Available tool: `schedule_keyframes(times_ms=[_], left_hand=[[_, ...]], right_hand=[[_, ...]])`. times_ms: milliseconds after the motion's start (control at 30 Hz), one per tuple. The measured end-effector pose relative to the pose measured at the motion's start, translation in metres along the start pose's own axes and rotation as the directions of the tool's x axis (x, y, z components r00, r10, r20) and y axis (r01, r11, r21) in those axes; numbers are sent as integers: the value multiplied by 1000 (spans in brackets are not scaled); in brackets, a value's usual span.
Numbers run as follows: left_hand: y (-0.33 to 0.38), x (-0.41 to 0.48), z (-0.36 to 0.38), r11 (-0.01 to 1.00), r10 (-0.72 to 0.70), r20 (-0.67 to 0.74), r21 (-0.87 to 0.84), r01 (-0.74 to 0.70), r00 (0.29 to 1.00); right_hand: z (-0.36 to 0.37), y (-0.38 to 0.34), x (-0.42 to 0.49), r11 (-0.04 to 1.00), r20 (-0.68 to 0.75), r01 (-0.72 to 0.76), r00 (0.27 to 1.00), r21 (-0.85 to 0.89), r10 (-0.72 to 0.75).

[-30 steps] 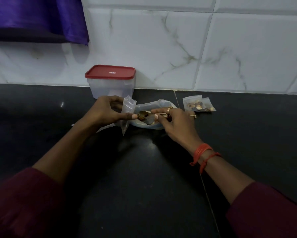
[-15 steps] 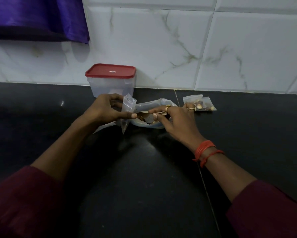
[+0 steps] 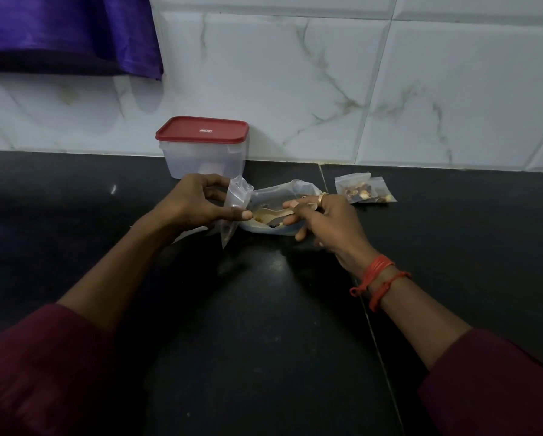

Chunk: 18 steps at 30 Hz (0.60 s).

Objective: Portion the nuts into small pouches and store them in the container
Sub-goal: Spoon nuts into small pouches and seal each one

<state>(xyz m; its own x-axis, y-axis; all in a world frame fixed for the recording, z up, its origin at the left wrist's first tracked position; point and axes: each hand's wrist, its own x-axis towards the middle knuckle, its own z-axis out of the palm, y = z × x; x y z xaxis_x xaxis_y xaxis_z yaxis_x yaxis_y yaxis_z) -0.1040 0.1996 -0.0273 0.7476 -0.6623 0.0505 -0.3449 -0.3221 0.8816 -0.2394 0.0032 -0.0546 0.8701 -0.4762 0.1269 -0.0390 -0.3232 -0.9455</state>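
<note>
Pinching a crinkly clear pouch (image 3: 235,212), left hand (image 3: 194,204); right hand (image 3: 331,226) fingers (image 3: 290,203) curled round pale spoon (image 3: 268,213).

Both forearms reached forward out of dark red sleeves (image 3: 43,366) and drew in toward each other, bare from mid-forearm down. The left hand (image 3: 197,202) was held knuckles up with its fingers curled, thumb and fingertips pinching a small clear pouch (image 3: 235,209) near its top. The right hand (image 3: 329,221), back turned up, gripped the handle of a spoon (image 3: 270,214) between thumb and forefinger, with a ring (image 3: 323,198) on one finger and red threads (image 3: 377,278) round the wrist.
</note>
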Motion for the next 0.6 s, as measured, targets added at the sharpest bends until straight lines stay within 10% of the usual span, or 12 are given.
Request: schedule_keyframes(times_ms=[600], left_hand=[[-2, 2, -2, 1000, 8, -28, 16, -7, 1000]], right_hand=[[14, 1, 1, 900, 32, -242, 968, 363, 248]])
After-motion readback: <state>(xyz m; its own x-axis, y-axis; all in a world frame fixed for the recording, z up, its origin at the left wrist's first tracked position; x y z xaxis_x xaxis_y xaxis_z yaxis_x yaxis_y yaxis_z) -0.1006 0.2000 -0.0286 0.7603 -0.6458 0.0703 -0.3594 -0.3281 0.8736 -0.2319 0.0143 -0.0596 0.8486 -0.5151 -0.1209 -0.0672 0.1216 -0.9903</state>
